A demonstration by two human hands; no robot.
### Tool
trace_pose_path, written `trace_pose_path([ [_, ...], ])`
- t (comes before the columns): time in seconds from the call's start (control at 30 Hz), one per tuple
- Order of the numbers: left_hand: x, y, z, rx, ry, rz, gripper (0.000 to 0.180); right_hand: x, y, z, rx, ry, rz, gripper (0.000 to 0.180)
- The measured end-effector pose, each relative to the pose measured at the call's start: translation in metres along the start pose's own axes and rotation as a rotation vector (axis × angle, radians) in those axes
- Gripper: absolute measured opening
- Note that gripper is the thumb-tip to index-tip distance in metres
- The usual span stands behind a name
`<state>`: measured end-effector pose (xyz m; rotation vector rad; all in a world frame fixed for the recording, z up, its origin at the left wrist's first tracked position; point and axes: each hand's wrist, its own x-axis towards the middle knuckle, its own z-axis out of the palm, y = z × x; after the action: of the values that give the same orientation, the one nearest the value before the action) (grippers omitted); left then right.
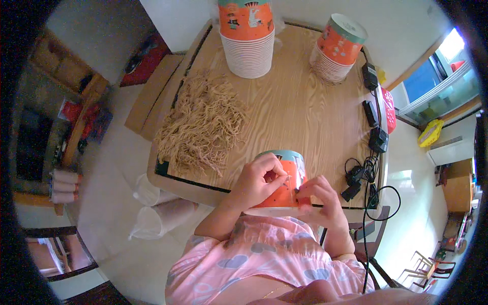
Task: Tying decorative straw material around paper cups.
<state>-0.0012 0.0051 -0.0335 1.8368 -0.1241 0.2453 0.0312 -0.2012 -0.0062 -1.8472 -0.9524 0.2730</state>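
Observation:
An orange paper bucket point(275, 199) with a green band lies at the table's near edge, close against my body. My left hand point(261, 181) is over its left side, thumb and forefinger pinched on a thin pale string point(291, 184). This string runs down across the orange wall toward my right hand point(323, 197). The right fingers are curled in at the bucket's right side, and what they hold is too small to make out. A loose heap of tan strings point(206, 119) spreads over the left part of the table.
On the wooden table point(284, 109), a tall stack of paper buckets point(249, 53) stands at the back. A shorter stack point(338, 48) is at the back right. Black adapters point(378, 138) and coiled cables point(372, 175) line the right edge. Bagged bucket stacks point(163, 217) lie on the floor at left.

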Motion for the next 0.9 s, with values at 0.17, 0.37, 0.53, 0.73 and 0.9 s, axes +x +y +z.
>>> trace_pose_path([
  [0.17, 0.003, 0.001, 0.006, -0.038, 0.002, -0.009, 0.013, 0.007, 0.001, 0.01, 0.122, 0.108, 0.231, 0.014],
  [0.37, 0.004, 0.006, 0.009, -0.006, 0.022, 0.047, 0.014, 0.015, -0.003, 0.013, 0.078, 0.051, 0.194, 0.013],
  [0.53, 0.001, 0.004, 0.007, 0.0, 0.148, 0.148, 0.015, 0.013, -0.008, 0.012, 0.071, 0.063, 0.25, 0.014],
  [0.73, 0.005, 0.006, -0.003, 0.151, -0.015, 0.013, 0.017, 0.014, -0.006, 0.011, 0.058, 0.014, 0.258, 0.016],
  [0.9, 0.002, 0.016, -0.006, 0.402, -0.217, 0.347, 0.044, 0.012, 0.002, 0.015, 0.094, 0.075, 0.313, 0.012],
])
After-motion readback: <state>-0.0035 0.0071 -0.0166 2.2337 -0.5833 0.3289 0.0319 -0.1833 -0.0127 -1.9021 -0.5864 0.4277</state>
